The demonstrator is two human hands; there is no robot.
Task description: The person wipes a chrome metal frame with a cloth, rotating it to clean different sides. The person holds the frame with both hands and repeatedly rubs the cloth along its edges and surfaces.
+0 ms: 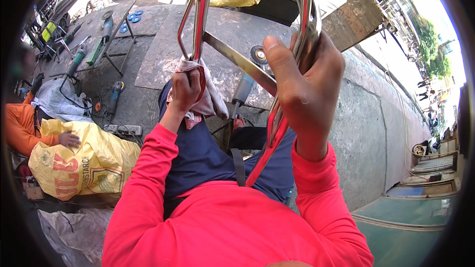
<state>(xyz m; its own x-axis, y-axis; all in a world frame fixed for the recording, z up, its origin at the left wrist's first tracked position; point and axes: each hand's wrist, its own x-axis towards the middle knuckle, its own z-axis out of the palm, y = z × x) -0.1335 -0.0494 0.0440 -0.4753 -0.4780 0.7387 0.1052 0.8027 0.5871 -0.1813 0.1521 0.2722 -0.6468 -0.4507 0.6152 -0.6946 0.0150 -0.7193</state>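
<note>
The person holds a shiny metal frame [247,64] of bent tubing up in front of their chest, over their lap. The right hand [302,79] is wrapped tight around the frame's right side, thumb raised and pressed along the tube, fingers closed behind it. The left hand [185,91] is closed on a white and pink rag [210,96], pressing it against the frame's left tube where two bars run close together. A flat cross bar runs slanting between the two hands. The frame's lower end comes down to a point against the dark blue trousers [203,158], and its top reaches the upper edge of the view. Both sleeves are bright pink-red.

The person sits on a grey concrete pavement [366,133]. Past the knees, an angle grinder [242,91] lies on the pavement, partly hidden by the frame. Toward the pavement's far left corner lie more power tools [104,37] and blue discs [133,17] beside a small metal stand. A power strip [123,129] lies near the left knee. At the left edge another person in an orange sleeve rests a hand [69,140] on a yellow sack [84,165].
</note>
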